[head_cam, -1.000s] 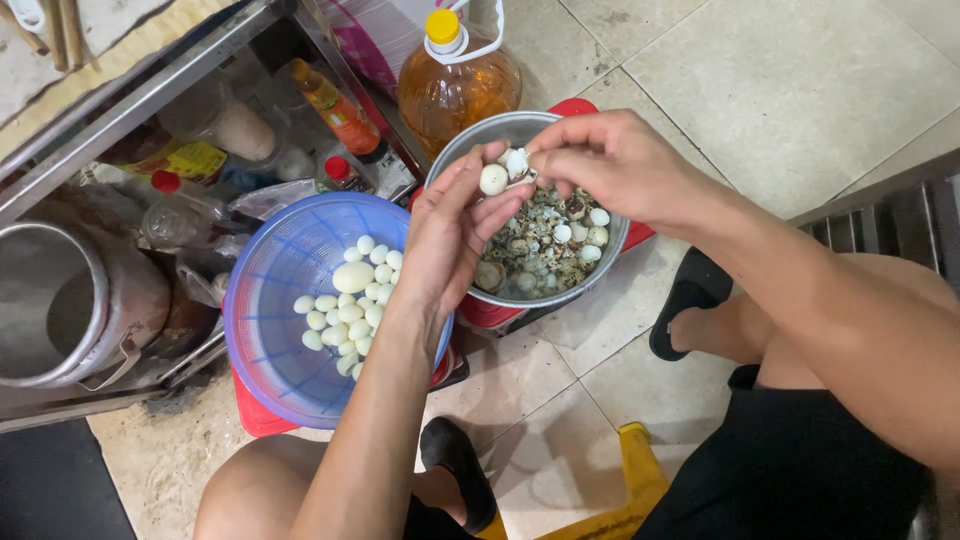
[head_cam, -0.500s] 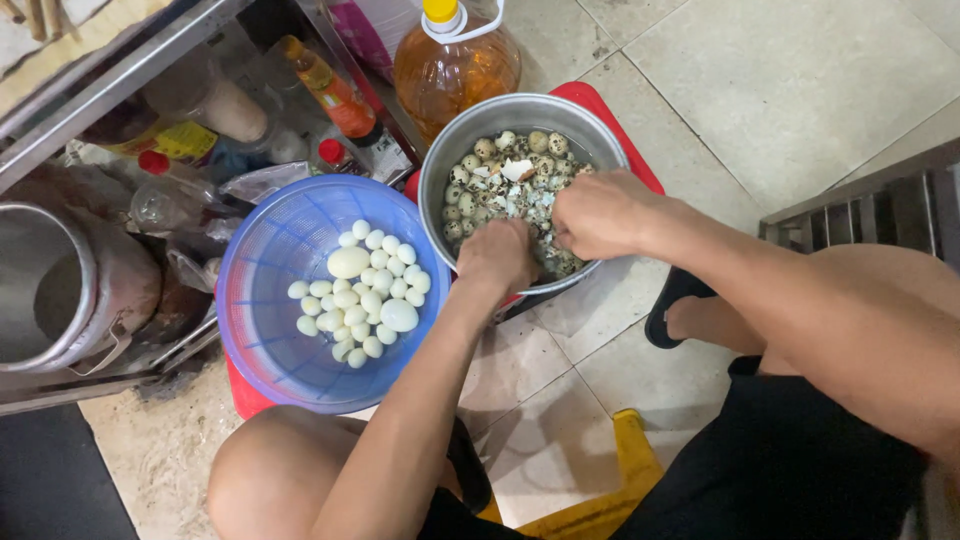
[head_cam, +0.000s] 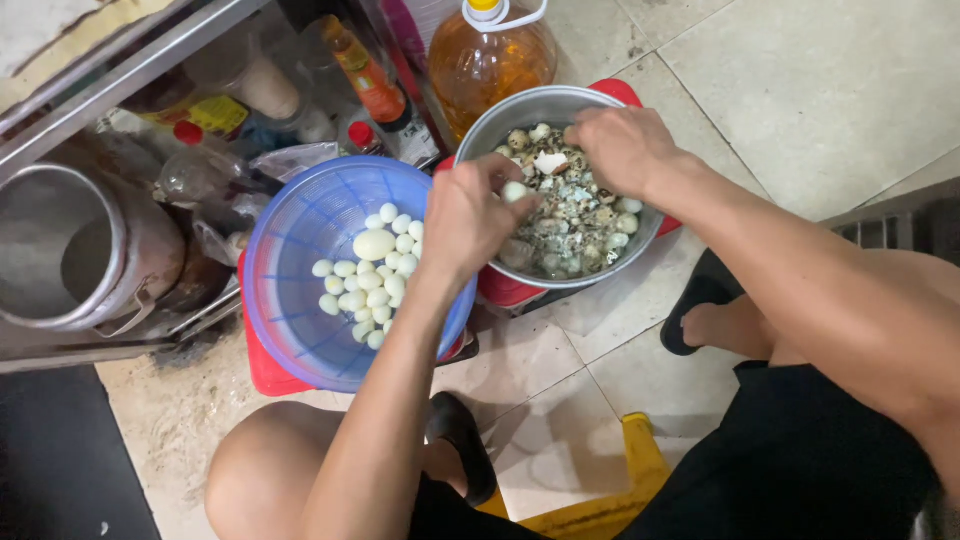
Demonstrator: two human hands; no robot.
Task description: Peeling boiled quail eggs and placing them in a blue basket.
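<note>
The left hand (head_cam: pixel 470 215) is hovering over the seam between two bowls, its fingers pinching a small peeled white egg (head_cam: pixel 514 190) in a narrow grip; that egg is sitting just above the near rim of the metal bowl (head_cam: pixel 500 115), at about nine o'clock of that bowl. The right hand (head_cam: pixel 625 145) is reaching into the same bowl from three o'clock, its fingers curling down among the contents at the twelve o'clock side. Whether its grip is closing on anything I cannot tell, since the fingertips are hiding under the knuckles.

The metal bowl is holding a wet heap of speckled shell bits and small unpeeled eggs (head_cam: pixel 580 210), with one larger piece of white shell (head_cam: pixel 550 162) lying near the right hand. It is resting on a red stool (head_cam: pixel 625 92).

At nine o'clock from the metal bowl, touching or nearly touching it, a blue plastic colander (head_cam: pixel 300 330) is holding a cluster of peeled white eggs (head_cam: pixel 365 290), among them one clearly bigger egg (head_cam: pixel 374 244) at the top of the pile.

At twelve o'clock, a big jug of amber oil (head_cam: pixel 490 60) is standing on the tiled floor (head_cam: pixel 820 90). At ten o'clock, sauce bottles (head_cam: pixel 365 80) are crowding a low shelf, and a large steel pot (head_cam: pixel 60 255) is lying on its side at the far nine o'clock edge.
</note>
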